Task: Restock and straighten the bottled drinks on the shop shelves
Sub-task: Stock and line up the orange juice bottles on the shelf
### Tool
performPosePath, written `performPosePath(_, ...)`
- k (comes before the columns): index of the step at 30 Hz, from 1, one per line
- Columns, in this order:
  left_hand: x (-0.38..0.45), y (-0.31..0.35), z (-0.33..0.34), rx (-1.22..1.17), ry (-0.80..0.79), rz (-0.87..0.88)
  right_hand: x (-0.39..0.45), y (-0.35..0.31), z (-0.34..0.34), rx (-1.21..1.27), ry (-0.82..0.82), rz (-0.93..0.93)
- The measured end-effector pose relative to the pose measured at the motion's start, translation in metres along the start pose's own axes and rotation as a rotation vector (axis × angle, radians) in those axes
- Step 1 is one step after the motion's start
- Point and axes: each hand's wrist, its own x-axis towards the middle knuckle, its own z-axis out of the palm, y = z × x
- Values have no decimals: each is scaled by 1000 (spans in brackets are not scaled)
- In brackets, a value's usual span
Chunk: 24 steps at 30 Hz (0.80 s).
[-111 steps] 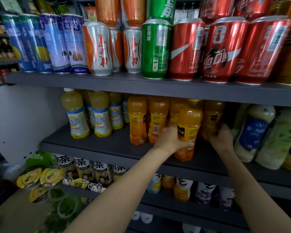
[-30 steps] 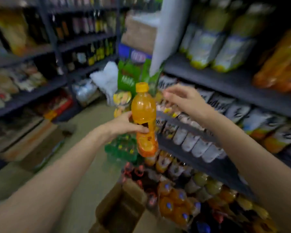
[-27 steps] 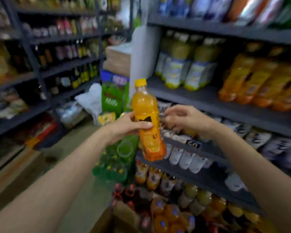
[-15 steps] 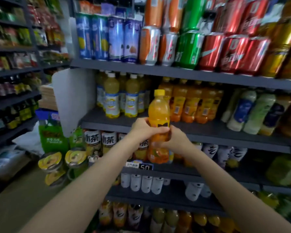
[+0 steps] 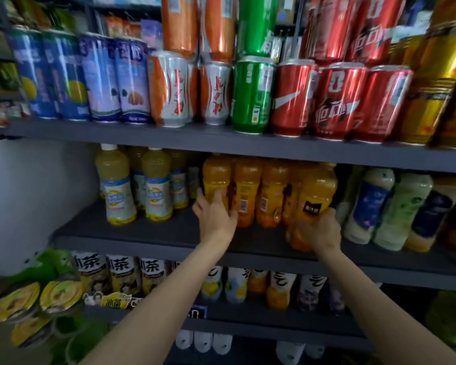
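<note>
Middle shelf [image 5: 148,234]: our landmark, a flat dark board with a matte face; bare strip along its front edge.
Cans [image 5: 250,96]: on the board above it, glossy metal cylinders in blue, silver, green, red and gold.
Orange row [image 5: 248,191]: at its centre, smooth plastic bottles with waisted bodies, packed touching.
Orange bottle [image 5: 313,201]: at the row's right end, nearer the front edge than the rest, black label facing us.
Right hand [image 5: 324,233]: we wrap it round that bottle's lower body.
Left hand [image 5: 216,217]: fingers spread against the row's leftmost bottle.
Risk: we judge a hard push could topple tight neighbours like dominoes; a slick base near the edge might slip off.
</note>
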Motion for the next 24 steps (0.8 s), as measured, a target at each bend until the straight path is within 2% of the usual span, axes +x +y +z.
performPosePath(3, 6, 0, 13, 54, -14, 6, 16, 1, 13, -55, 43, 34)
performPosePath(7, 14, -3, 18, 111, -185, -71, 16, 4, 26, -91, 97, 52)
performPosePath(12, 18, -5, 11, 170, -210, -50, 30, 5, 29, -58, 78, 71)
performPosePath(16, 26, -20, 1, 38, -319, -76, 33, 6, 33, -61, 93, 71)
performPosePath(19, 18, -34, -8, -71, -227, -104, 24, 8, 31, -23, 160, 72)
performPosePath(20, 15, -41, -12, -57, -148, -92, 16, 9, 31, 1, 217, 16)
performPosePath(22, 11, -58, -24, -51, 28, -68, -7, 7, 34, -34, 327, -285)
performPosePath(24, 13, -76, -39, -94, 151, -89, -31, -3, 45, -126, 317, -579)
